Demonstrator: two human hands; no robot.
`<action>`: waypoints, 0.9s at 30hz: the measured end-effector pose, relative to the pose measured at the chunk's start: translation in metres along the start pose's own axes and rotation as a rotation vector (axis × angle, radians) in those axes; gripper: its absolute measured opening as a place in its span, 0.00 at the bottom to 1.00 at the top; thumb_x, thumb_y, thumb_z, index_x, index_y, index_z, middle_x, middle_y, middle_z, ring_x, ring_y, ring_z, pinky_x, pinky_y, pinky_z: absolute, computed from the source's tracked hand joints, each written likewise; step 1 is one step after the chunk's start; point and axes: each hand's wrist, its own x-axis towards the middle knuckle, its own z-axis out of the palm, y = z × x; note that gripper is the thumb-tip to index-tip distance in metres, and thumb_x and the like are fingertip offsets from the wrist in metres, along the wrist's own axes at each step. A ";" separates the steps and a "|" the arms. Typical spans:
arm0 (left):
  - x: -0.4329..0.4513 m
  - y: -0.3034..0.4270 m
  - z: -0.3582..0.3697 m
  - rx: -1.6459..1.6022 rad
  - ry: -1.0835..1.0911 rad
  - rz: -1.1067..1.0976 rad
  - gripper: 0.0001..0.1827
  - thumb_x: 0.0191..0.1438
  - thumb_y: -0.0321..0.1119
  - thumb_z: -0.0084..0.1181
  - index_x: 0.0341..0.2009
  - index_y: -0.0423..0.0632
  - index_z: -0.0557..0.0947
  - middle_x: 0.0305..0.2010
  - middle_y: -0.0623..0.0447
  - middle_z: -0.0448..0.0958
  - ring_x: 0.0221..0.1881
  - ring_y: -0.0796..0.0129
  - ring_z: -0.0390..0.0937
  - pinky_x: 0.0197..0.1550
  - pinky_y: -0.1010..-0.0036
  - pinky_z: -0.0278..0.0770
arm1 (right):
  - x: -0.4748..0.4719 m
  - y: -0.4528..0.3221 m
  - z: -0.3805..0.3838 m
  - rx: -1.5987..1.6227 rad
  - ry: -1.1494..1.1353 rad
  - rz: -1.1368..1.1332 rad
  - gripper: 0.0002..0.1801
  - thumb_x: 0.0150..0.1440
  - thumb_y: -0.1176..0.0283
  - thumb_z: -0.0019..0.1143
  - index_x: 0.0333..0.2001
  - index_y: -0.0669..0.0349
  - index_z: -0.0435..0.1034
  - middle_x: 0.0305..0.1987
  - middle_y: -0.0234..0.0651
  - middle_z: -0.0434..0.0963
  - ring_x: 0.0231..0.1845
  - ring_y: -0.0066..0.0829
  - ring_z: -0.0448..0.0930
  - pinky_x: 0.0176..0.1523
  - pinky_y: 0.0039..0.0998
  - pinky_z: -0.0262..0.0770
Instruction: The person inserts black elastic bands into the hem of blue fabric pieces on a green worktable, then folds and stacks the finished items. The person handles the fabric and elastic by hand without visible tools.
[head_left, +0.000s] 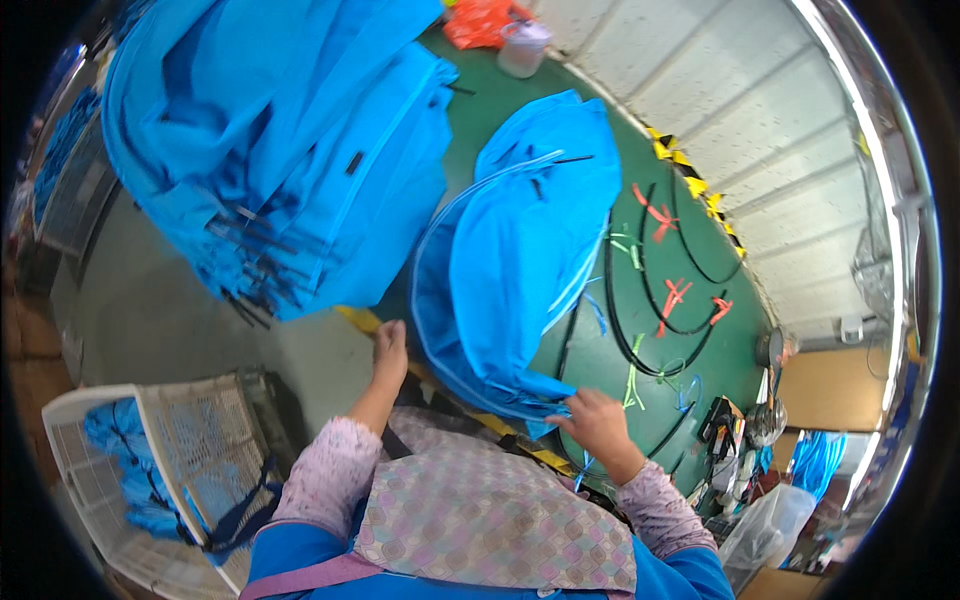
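Observation:
On the green tabletop lies a blue fabric piece (510, 262), rounded and folded, with pale piping along its edges and short black strips on it. My right hand (600, 427) grips its gathered near corner, where the cloth is bunched into narrow folds. My left hand (390, 354) is curled closed just left of this piece, by the table's near edge. I see nothing in its fingers. To the upper left rises a large heap of blue fabric pieces (300, 150), with several black strap ends (259, 262) hanging at its lower end.
Black tubing coils (622, 330), tied with coloured strips, lie on the green table (577, 367). A lidded plastic jar (523, 49) and red bag (480, 22) stand at the far end. White baskets (161, 420) holding blue bundles are at lower left. A corrugated wall (750, 112) borders the table.

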 end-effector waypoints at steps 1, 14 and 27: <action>0.010 -0.003 0.002 -0.199 -0.131 -0.131 0.28 0.65 0.55 0.44 0.55 0.41 0.71 0.55 0.45 0.73 0.56 0.60 0.69 0.56 0.64 0.67 | 0.016 0.002 -0.006 0.037 0.051 -0.049 0.20 0.50 0.51 0.63 0.35 0.56 0.74 0.34 0.34 0.74 0.36 0.36 0.77 0.35 0.36 0.75; 0.019 0.120 0.030 -0.055 -0.598 -0.257 0.15 0.59 0.46 0.58 0.39 0.48 0.77 0.25 0.58 0.73 0.20 0.75 0.70 0.19 0.79 0.65 | 0.213 -0.036 0.074 0.245 0.290 -0.432 0.28 0.54 0.60 0.57 0.56 0.61 0.66 0.66 0.45 0.64 0.66 0.49 0.63 0.69 0.52 0.55; -0.101 0.447 -0.011 0.704 -0.587 1.489 0.16 0.58 0.38 0.56 0.45 0.40 0.78 0.39 0.54 0.78 0.39 0.71 0.76 0.43 0.72 0.75 | 0.224 -0.011 0.156 0.096 0.021 -0.314 0.42 0.59 0.46 0.48 0.72 0.51 0.50 0.77 0.42 0.46 0.75 0.48 0.54 0.73 0.52 0.47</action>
